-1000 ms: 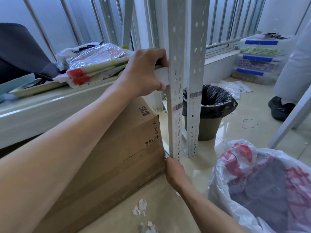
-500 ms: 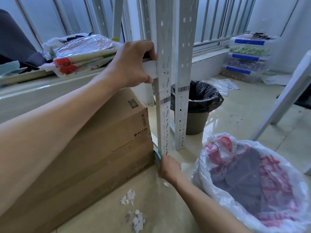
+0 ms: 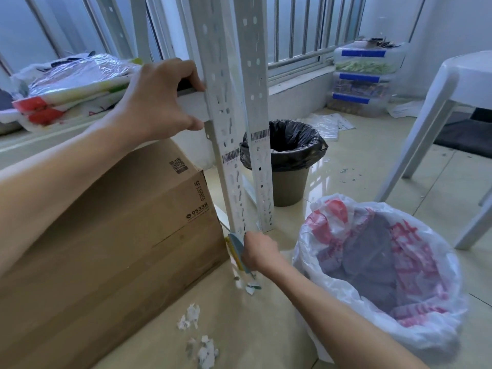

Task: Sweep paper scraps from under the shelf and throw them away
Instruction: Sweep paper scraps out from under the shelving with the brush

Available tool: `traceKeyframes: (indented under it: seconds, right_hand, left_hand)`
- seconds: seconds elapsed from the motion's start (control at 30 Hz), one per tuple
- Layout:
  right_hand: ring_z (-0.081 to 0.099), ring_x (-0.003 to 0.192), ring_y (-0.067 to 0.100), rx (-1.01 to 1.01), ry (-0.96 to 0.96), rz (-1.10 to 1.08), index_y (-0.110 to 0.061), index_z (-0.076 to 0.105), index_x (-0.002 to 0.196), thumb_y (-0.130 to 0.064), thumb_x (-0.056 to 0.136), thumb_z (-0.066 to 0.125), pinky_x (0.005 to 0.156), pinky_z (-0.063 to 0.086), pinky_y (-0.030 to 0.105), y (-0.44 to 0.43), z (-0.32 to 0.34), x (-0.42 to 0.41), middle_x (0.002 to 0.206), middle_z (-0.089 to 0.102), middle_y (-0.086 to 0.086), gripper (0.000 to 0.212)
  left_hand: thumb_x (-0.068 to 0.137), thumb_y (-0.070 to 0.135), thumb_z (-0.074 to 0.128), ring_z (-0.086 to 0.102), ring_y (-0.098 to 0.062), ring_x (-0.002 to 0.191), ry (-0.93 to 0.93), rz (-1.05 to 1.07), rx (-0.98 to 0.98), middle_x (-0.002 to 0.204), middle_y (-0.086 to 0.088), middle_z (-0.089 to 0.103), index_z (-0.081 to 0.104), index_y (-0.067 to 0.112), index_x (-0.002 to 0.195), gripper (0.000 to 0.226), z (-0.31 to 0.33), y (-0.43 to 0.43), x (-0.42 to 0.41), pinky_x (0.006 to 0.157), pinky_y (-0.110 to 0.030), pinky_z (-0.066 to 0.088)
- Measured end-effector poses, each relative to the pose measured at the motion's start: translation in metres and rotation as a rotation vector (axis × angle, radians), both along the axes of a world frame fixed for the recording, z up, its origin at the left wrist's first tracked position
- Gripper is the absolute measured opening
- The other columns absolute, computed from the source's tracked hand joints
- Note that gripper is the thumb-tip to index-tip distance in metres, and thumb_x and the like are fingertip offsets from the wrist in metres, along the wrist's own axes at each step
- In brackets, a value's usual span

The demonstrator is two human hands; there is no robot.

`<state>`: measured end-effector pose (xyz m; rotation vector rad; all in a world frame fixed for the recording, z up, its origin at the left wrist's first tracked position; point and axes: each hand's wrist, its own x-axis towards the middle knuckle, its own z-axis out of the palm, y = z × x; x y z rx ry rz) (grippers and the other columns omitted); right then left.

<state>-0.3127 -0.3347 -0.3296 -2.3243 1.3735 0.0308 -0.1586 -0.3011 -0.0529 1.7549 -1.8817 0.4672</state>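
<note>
A small cluster of paper scraps [image 3: 251,284] is now seen on the floor [image 3: 266,328] just in front of the foot of the shelf post [image 3: 231,145], where half a second ago only a single fleck was visible; a second clump [image 3: 190,319] and a third clump [image 3: 205,351] lie nearer the camera, beside the cardboard box [image 3: 106,235], and are placed against the box as they were before. A flat blue-and-yellow tool [image 3: 236,250] is now shown drawn well out of the gap between box and post, whereas only a sliver of it was seen earlier; what kind of tool it is cannot be told. It is grasped by the right hand [image 3: 259,253], whose fingers are curled round it, low against the post foot. The left hand [image 3: 159,102] is clenched on the shelf beam [image 3: 191,105] as in both earlier pictures, fingers over the top and thumb beneath; the shelf is judged to be steadied by it.

The sweeping is therefore judged to be under way and yielding fresh scraps; nothing has yet been gathered or thrown away. An open plastic bag [image 3: 372,262] with red print stands just right of the right forearm; a black-lined bin [image 3: 285,155] stands behind the posts; which is meant for the scraps cannot be told.
</note>
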Motion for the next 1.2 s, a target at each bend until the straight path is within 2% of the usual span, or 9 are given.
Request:
traceKeyframes:
  seconds: [0.13,0.43,0.5,0.57,0.67,0.83,0.97,1.07,1.2]
  right_hand:
    - [0.064,0.082,0.029,-0.111,-0.085,0.073,-0.004,0.064,0.106,-0.011,0.090,0.056,0.063,0.050,0.034,0.011,-0.001,0.008,0.094,0.064,0.012,0.019]
    - [0.065,0.097,0.040,-0.148,-0.131,0.118,0.003,0.061,0.111,0.014,0.088,0.044,0.076,0.051,0.045,0.011,-0.039,0.030,0.105,0.066,0.022,0.031]
    - [0.064,0.097,0.040,-0.122,-0.113,0.084,0.003,0.063,0.107,0.014,0.085,0.044,0.071,0.046,0.042,0.018,-0.050,0.029,0.105,0.066,0.023,0.031]
    - [0.062,0.096,0.039,-0.075,-0.122,0.038,0.002,0.062,0.102,0.013,0.083,0.043,0.065,0.038,0.038,0.027,-0.056,0.029,0.104,0.064,0.022,0.029]
    - [0.061,0.094,0.039,-0.029,-0.107,0.023,-0.004,0.057,0.092,0.010,0.082,0.044,0.064,0.039,0.037,0.039,-0.055,0.025,0.104,0.062,0.021,0.021]
    - [0.062,0.097,0.038,-0.018,-0.049,0.025,-0.004,0.060,0.107,0.005,0.083,0.050,0.070,0.049,0.039,0.044,-0.047,0.009,0.106,0.062,0.018,0.027]
    - [0.064,0.096,0.035,-0.021,-0.053,0.069,-0.005,0.061,0.110,0.000,0.084,0.053,0.077,0.054,0.040,0.048,-0.042,-0.004,0.107,0.065,0.015,0.028]
    - [0.064,0.094,0.035,-0.005,-0.072,0.033,-0.004,0.061,0.106,-0.010,0.088,0.055,0.074,0.051,0.038,0.043,-0.030,-0.013,0.105,0.065,0.015,0.020]
    - [0.062,0.079,0.027,0.048,-0.213,-0.125,-0.010,0.062,0.088,-0.024,0.089,0.052,0.068,0.053,0.036,0.034,-0.012,-0.017,0.088,0.066,0.010,0.017]
  left_hand:
    - [0.057,0.028,0.091,0.060,-0.018,0.091,0.013,-0.004,0.005,0.101,0.007,0.063,0.065,0.022,0.099,0.050,0.000,-0.001,-0.001,0.088,-0.047,0.050]
    - [0.059,0.029,0.091,0.061,-0.019,0.092,-0.016,-0.004,0.005,0.106,0.001,0.064,0.065,0.019,0.105,0.053,-0.001,-0.001,0.001,0.085,-0.040,0.051]
    - [0.059,0.030,0.091,0.061,-0.018,0.092,-0.018,0.002,-0.001,0.106,0.001,0.065,0.065,0.020,0.105,0.053,-0.001,-0.002,0.001,0.084,-0.037,0.050]
    - [0.059,0.031,0.091,0.061,-0.019,0.093,-0.025,0.003,0.004,0.106,0.001,0.065,0.065,0.020,0.105,0.053,-0.002,-0.002,0.001,0.085,-0.040,0.052]
    - [0.057,0.031,0.091,0.062,-0.020,0.094,-0.011,0.010,0.001,0.106,0.003,0.065,0.066,0.022,0.103,0.053,0.000,-0.002,0.001,0.089,-0.045,0.052]
    - [0.057,0.027,0.091,0.061,-0.018,0.094,0.008,0.013,0.009,0.107,0.003,0.065,0.066,0.021,0.103,0.053,0.000,-0.001,-0.001,0.087,-0.037,0.050]
    - [0.056,0.026,0.092,0.062,-0.018,0.094,0.016,0.017,0.018,0.106,0.003,0.066,0.066,0.019,0.103,0.053,0.001,0.000,-0.002,0.088,-0.039,0.051]
    - [0.057,0.027,0.092,0.061,-0.018,0.094,0.013,0.018,0.031,0.104,0.005,0.063,0.066,0.019,0.102,0.054,0.002,0.001,-0.003,0.089,-0.042,0.051]
    - [0.056,0.025,0.091,0.057,-0.015,0.091,0.043,0.025,0.054,0.100,0.010,0.058,0.065,0.018,0.101,0.053,0.002,0.003,-0.005,0.089,-0.040,0.050]
